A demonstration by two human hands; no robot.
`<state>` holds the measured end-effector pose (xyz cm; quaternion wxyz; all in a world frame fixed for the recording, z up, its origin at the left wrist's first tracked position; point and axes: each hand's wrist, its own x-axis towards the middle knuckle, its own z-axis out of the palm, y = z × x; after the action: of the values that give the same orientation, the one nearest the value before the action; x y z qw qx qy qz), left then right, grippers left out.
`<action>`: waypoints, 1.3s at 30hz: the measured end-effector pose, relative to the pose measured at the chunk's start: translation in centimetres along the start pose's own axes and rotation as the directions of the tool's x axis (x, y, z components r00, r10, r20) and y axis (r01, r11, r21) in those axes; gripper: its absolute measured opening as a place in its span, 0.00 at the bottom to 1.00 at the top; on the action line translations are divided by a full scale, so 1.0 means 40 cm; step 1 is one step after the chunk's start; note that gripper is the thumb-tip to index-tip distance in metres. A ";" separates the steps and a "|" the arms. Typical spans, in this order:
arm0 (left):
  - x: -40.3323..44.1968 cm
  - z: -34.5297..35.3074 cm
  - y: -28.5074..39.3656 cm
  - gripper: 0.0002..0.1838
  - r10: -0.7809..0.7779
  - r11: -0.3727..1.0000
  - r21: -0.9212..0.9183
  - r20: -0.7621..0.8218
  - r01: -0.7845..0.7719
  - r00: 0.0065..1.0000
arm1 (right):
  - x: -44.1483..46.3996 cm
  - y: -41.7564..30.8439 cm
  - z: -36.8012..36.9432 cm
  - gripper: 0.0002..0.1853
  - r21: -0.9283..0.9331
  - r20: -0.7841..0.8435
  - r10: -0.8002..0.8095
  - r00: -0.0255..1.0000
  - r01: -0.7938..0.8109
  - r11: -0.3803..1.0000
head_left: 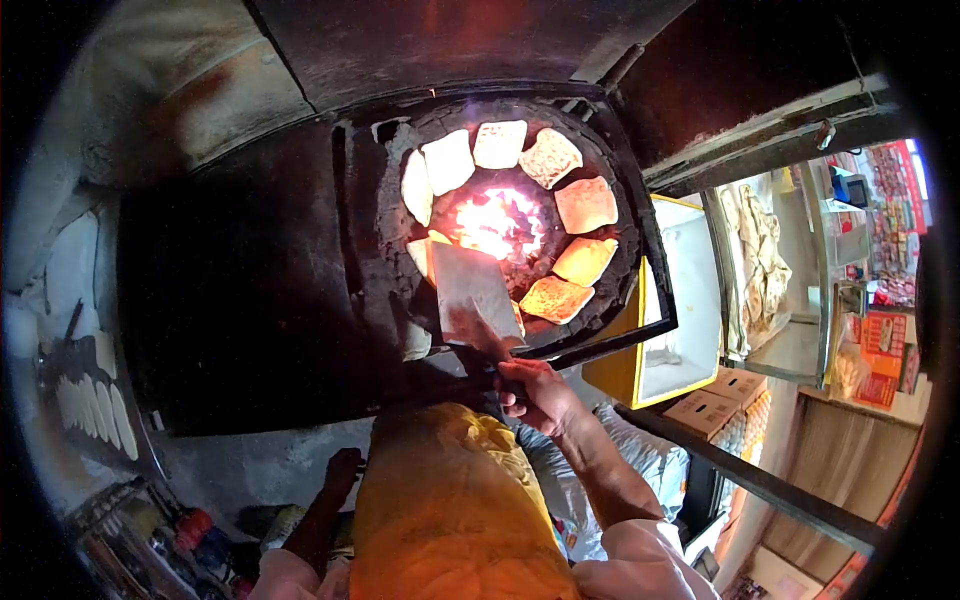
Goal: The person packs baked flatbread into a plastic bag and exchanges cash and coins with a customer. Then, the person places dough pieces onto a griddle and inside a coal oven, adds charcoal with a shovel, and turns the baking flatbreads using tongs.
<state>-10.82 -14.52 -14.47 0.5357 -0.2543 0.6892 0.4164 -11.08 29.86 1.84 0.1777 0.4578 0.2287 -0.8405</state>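
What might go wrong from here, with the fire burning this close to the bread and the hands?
The bare right hand holds the scraper near the oven's rim, so heat might burn its fingers. The blade blocks the view of part of the bread ring, so a piece there could be knocked or overbake unseen near the fire.

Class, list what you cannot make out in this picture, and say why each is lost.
- Head view: part of one flatbread, hidden behind the metal shovel.
- Head view: what burns within the fire, lost in glare.
- Head view: what, if anything, the left hand holds, lost in shadow.
- Head view: wording on the red poster, too small.
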 end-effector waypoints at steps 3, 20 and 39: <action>0.010 -0.007 -0.011 0.23 -0.012 1.000 -0.008 -0.032 0.012 0.999 | -0.030 -0.001 0.011 0.02 0.002 0.003 -0.028 1.000 0.028 1.000; 0.006 0.008 -0.068 0.21 0.038 0.998 0.054 -0.006 -0.038 0.999 | -0.277 -0.106 -0.222 0.21 -0.737 -0.172 -0.720 0.673 0.397 0.547; 0.066 -0.065 -0.134 0.19 0.008 0.974 -0.228 0.047 0.003 0.999 | -0.085 -0.394 -0.109 0.11 -0.941 -0.247 -0.566 0.787 -0.055 0.334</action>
<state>-8.70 -19.29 -18.40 0.5187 -0.3030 0.6244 0.4993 -14.33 45.68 6.14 0.1850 0.4508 0.7659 -0.4193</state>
